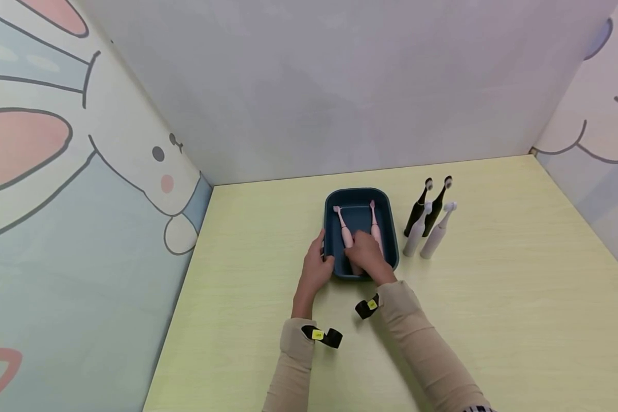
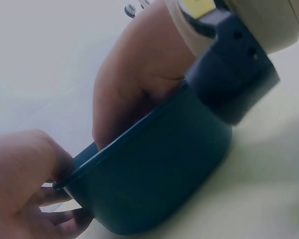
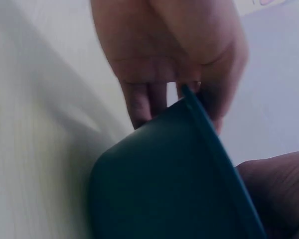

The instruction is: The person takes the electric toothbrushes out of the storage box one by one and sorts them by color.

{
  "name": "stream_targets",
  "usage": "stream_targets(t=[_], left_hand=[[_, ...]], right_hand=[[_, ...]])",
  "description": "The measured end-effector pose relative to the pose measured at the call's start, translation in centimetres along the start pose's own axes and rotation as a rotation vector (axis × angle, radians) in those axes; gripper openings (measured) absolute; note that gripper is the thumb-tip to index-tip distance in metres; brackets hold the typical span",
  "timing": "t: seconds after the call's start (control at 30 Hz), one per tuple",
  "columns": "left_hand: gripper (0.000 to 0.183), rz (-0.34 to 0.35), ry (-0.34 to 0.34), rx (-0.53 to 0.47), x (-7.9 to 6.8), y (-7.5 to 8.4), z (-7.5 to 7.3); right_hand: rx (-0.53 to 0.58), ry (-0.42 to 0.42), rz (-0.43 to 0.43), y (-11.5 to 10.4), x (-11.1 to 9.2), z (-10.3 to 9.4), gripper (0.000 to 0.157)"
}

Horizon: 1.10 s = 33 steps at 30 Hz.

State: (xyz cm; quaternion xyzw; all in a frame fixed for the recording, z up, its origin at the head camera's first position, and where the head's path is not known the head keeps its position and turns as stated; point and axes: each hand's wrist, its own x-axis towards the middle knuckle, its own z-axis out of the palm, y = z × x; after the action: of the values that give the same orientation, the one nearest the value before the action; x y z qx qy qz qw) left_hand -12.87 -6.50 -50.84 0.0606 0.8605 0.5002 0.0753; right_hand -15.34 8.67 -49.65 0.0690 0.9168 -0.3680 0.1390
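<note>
A dark blue plastic bin (image 1: 357, 195) stands on the table with two pink electric toothbrushes inside. My left hand (image 1: 316, 266) grips its left side; in the left wrist view the thumb of that left hand (image 2: 20, 174) is over the rim and the fingers lie along the outer wall. Inside the bin, my right hand (image 1: 367, 252) holds the handle of the left pink electric toothbrush (image 1: 346, 236). The right pink electric toothbrush (image 1: 374, 223) is partly covered by that hand. In both wrist views the bin wall hides the right hand's fingertips.
Right of the bin, two black electric toothbrushes (image 1: 416, 213) stand upright behind two white ones (image 1: 434, 240). The pale wood-look table (image 1: 510, 274) meets a plain wall (image 1: 340, 97) at the back. Walls with cartoon drawings (image 1: 108, 229) flank it.
</note>
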Motion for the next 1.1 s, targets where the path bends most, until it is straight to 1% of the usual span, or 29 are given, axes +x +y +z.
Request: stream_targets(t=[0.1,0.23,0.43,0.57,0.73,0.9,1.1], left_hand=[[0.07,-0.002,0.0,0.004,0.0,0.0,0.0],[0.069,-0.002,0.004,0.01,0.0,0.1,0.1],[0.069,0.0,0.012,0.008,0.1,0.1,0.1],[0.069,-0.014,0.012,0.016,0.0,0.2,0.2],[0.069,-0.01,0.017,0.012,0.0,0.2,0.2],[0.069,-0.006,0.017,0.012,-0.1,0.1,0.2],[0.069,-0.012,0.015,0.02,-0.2,0.1,0.2]], right_hand=[[0.055,0.002,-0.019,0.3,-0.3,-0.5,0.032],[0.133,0.025,-0.035,0.6,-0.7,-0.9,0.038],[0.242,0.079,-0.077,1.0,-1.0,-0.9,0.043],[0.313,0.112,-0.107,1.2,-1.2,-0.8,0.044],[0.386,0.158,-0.169,1.3,-1.8,-1.0,0.045],[0.446,0.195,-0.233,1.2,-2.7,-1.3,0.044],[0.477,0.24,-0.296,1.3,-3.1,-1.1,0.043]])
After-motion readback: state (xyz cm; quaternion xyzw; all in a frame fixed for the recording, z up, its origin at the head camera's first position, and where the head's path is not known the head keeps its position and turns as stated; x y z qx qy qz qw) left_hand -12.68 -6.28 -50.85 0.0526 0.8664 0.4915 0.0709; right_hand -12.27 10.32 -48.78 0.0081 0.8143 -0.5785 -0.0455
